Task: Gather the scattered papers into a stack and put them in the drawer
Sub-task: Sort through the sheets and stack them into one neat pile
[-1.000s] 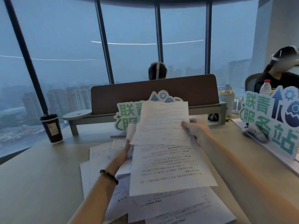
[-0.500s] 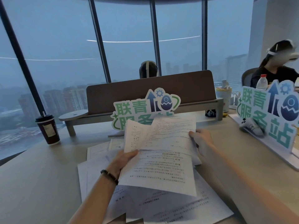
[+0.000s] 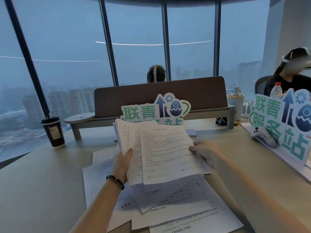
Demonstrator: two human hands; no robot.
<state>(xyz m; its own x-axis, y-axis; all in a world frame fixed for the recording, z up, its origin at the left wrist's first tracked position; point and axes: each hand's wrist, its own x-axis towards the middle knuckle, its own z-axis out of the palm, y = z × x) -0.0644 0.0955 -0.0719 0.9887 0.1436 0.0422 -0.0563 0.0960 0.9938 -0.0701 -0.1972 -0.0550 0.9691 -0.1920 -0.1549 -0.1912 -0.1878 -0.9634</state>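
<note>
White papers held up in both hands over the desk.
Left hand (image 3: 122, 163) grips the sheaf (image 3: 161, 152) at its left edge, thumb on top; right hand (image 3: 204, 153) pinches the right edge. More sheets (image 3: 176, 207) lie scattered on the desk (image 3: 42, 190) beneath. A cup (image 3: 53, 132) stands far left, a sign (image 3: 155, 108) just behind the sheaf.

One wide-angle head view looks forward and slightly down across the tabletop (image 3: 42, 182) toward the windows (image 3: 134, 47), close above the person's own forearms.
</note>
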